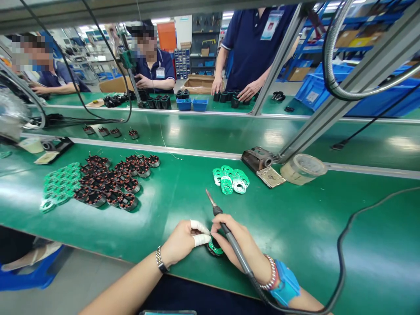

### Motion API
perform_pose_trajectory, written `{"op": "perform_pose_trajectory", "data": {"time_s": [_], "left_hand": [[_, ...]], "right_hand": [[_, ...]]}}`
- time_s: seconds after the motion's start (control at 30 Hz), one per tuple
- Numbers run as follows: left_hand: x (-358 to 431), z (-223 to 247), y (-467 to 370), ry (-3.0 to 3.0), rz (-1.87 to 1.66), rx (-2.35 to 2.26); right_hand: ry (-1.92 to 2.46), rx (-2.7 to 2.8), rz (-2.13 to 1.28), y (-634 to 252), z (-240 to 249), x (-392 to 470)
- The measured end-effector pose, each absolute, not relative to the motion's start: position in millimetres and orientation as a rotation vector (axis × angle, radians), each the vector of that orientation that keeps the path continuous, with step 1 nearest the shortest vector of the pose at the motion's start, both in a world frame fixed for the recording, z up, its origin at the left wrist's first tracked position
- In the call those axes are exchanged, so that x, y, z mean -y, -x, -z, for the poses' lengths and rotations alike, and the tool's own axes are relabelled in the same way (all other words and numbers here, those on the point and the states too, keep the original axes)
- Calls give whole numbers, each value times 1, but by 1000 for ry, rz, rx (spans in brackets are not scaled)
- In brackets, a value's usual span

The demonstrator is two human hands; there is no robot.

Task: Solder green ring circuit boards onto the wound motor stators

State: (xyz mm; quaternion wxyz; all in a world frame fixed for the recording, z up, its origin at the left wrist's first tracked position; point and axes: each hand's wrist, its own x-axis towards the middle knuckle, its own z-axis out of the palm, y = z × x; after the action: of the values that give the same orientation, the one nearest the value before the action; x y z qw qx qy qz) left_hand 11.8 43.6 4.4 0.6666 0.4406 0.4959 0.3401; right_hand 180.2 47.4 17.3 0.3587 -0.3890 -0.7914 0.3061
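Observation:
Near the table's front edge, a motor stator with a green ring-shaped circuit board (pixel 215 248) on it is partly hidden by my fingers. My left hand (pixel 183 240) wears white finger covers and pinches the stator's left edge. My right hand (pixel 244 245) holds a soldering iron (pixel 233 240) lying across the hand, its tip pointing up and away from the board. The thumb and forefinger of that hand come together at the board's upper side. Loose green ring boards (pixel 231 178) lie in a small pile ahead of my hands.
Several copper-wound stators (pixel 111 179) and a sheet of green boards (pixel 62 183) are at the left. A soldering iron stand (pixel 259 158) and a plastic tub (pixel 303 169) stand at right. The iron's cable (pixel 341 253) loops across the right side. Co-workers (pixel 256 52) work opposite.

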Motion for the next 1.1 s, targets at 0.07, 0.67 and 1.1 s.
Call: {"op": "perform_pose_trajectory", "data": {"time_s": [0.07, 0.67, 1.1], "left_hand": [[-43, -2, -11, -985, -761, -1108], [-50, -1, -11, -962, -635, -1033], [-49, 1, -9, -1000, -613, -1024]], "right_hand": [[1016, 2028, -816, -181, -17, -45], [1025, 1969, -618, -213, -31, -21], [1033, 1945, -695, -222, -45, -16]]}}
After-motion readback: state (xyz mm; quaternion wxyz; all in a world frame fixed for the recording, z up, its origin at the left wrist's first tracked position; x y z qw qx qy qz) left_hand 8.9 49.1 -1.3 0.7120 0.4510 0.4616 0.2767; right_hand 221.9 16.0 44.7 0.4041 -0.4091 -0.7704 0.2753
